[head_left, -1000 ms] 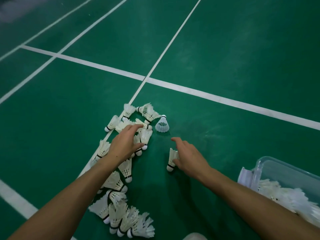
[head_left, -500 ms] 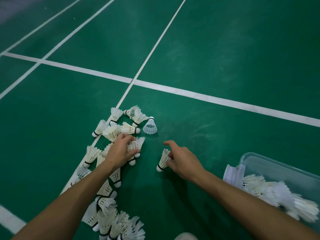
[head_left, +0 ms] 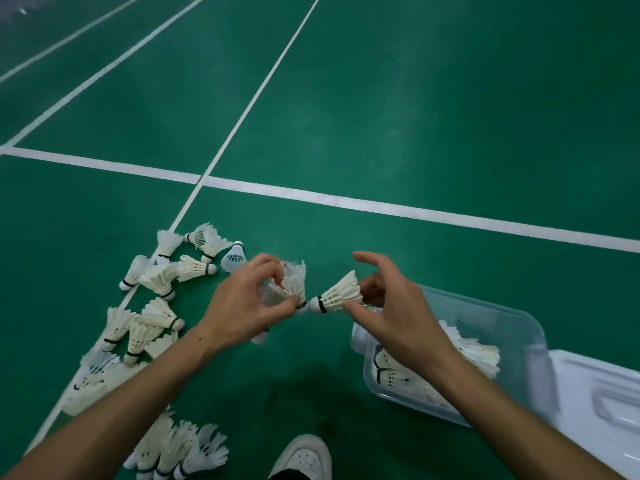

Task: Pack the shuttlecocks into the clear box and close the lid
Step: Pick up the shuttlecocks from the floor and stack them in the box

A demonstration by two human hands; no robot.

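My left hand (head_left: 242,304) is lifted off the floor and holds a small bunch of white shuttlecocks (head_left: 289,284). My right hand (head_left: 388,308) pinches one white feather shuttlecock (head_left: 341,292) by its skirt, cork pointing left, just beside the left hand's bunch. The clear box (head_left: 512,323) stands open on the floor under and right of my right hand, with several shuttlecocks inside. Its lid (head_left: 602,396) lies at the box's right side. Many loose shuttlecocks (head_left: 152,320) lie scattered on the green floor at the left.
The green court floor carries white lines (head_left: 346,200) crossing ahead of the pile. A white shoe (head_left: 304,457) shows at the bottom centre. Another cluster of shuttlecocks (head_left: 180,448) lies by my left forearm.
Both hands have risen from the floor with shuttlecocks and come together at the centre. The view has shifted right, bringing more of the box and its lid into sight.
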